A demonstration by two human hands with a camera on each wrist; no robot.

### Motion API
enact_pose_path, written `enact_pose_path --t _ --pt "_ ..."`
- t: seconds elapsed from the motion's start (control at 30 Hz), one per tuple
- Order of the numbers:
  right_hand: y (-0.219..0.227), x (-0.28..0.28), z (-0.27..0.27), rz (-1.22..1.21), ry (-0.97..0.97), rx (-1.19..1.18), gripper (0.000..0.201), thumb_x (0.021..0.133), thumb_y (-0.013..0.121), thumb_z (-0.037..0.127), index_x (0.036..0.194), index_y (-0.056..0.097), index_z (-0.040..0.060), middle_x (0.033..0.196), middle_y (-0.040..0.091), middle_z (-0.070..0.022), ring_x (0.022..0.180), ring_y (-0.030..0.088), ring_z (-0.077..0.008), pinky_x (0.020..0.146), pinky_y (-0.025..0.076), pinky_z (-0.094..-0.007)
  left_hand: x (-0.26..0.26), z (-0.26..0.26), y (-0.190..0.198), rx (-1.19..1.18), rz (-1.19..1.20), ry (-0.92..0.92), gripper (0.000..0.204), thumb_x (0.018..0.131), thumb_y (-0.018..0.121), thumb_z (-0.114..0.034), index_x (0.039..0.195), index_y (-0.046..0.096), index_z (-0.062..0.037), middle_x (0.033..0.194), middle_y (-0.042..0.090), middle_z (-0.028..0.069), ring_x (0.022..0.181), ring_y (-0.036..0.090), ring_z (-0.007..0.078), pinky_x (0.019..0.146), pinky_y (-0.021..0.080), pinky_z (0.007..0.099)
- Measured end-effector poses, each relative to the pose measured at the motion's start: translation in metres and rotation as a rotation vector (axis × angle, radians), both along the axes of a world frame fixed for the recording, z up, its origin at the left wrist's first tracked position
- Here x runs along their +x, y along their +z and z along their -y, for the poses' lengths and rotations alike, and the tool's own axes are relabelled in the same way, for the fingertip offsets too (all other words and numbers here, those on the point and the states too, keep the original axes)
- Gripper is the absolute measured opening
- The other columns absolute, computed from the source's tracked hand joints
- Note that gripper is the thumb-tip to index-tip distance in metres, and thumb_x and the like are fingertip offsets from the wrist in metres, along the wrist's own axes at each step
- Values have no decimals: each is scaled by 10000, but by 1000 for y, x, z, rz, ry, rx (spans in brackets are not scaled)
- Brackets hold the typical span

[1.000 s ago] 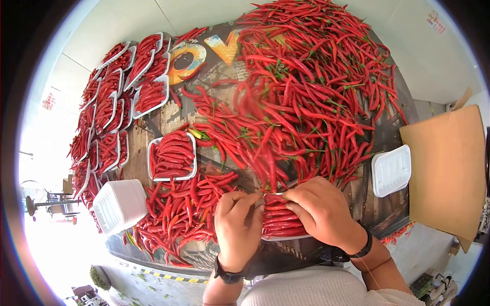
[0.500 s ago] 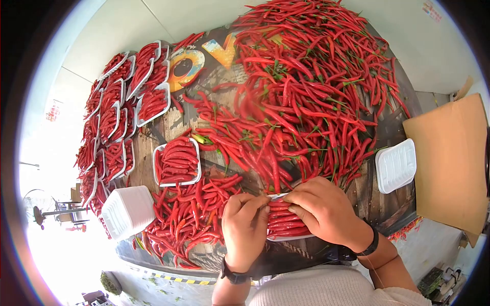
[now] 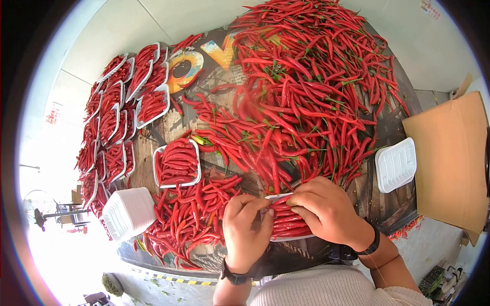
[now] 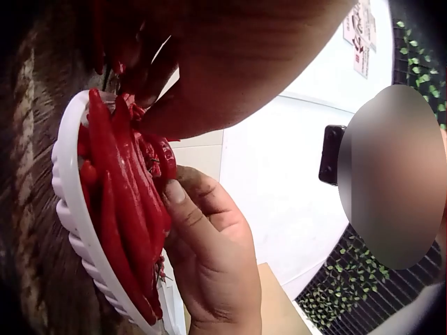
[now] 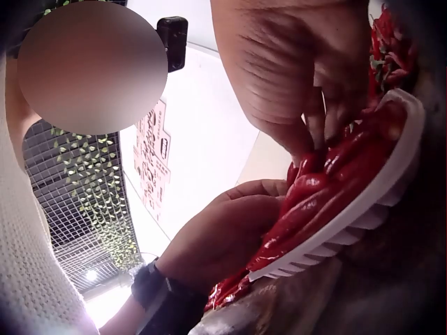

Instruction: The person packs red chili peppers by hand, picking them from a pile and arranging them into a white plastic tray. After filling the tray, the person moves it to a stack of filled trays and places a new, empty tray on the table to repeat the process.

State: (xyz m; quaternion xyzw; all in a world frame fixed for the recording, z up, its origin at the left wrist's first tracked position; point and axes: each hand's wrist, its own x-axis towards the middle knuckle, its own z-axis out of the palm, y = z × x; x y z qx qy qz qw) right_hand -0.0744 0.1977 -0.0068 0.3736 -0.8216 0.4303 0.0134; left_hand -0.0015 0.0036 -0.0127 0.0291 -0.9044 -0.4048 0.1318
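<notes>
A white foam tray (image 3: 292, 238) at the table's near edge holds a row of red chili peppers (image 3: 288, 224), laid side by side. At its left end, the left hand (image 3: 246, 229) has its thumb and index finger curled at the tip of a chili pepper along the far side. The right hand (image 3: 324, 209) pinches that pepper nearer its other end, its thumb (image 4: 178, 195) pressed to it in the left wrist view. In the right wrist view, the fingers of both hands meet over the peppers, above the tray's ribbed white rim (image 5: 377, 202).
Another filled tray (image 3: 198, 166) stands left of centre, with loose peppers (image 3: 189, 219) below it. Filled trays (image 3: 115, 120) crowd the far left. Stacked trays (image 3: 127, 214) stand at left, others (image 3: 395, 166) at right by a cardboard box (image 3: 449, 163). A large pepper heap (image 3: 306, 97) covers the back.
The view has shifted slightly. Both hands stay at the tray, and their fingertips have moved a little apart along the pepper at its far side.
</notes>
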Motion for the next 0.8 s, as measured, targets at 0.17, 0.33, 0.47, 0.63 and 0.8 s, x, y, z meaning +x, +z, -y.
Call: enact_pose_path --t 0.17,0.33,0.47,0.63,0.8 --pt "0 0 2 21 -13 -34 255 807 758 34 1041 656 45 932 666 -101 878 641 -331 773 507 -436 0 0 1 40 34 20 176 824 757 -1 995 720 -4 979 641 127 847 639 257 757 513 333" --pt "-5 -1 1 30 -35 5 250 828 751 59 1059 657 45 936 672 -118 866 641 -341 762 504 -447 0 2 -2 14 1 -13 197 834 749 1 1029 717 -4 973 645 126 849 640 258 760 514 332" --pt "-1 -1 2 48 -33 14 236 845 738 61 1067 659 41 929 676 -120 873 646 -342 767 508 -449 0 0 1 2 12 23 208 841 743 4 1047 717 -3 979 649 127 859 646 257 772 519 334" --pt "-1 -3 6 8 -75 -99 245 837 744 37 1069 665 32 909 688 -129 838 665 -348 734 525 -446 0 0 -2 32 9 18 230 836 746 11 1063 715 -6 997 654 128 875 649 250 785 524 333" --pt "-3 -4 7 12 -98 -189 260 821 750 -14 1067 670 16 873 685 -148 782 667 -349 682 532 -430 0 0 -1 47 10 30 271 814 770 9 1077 711 -8 1015 661 127 884 651 247 786 527 329"
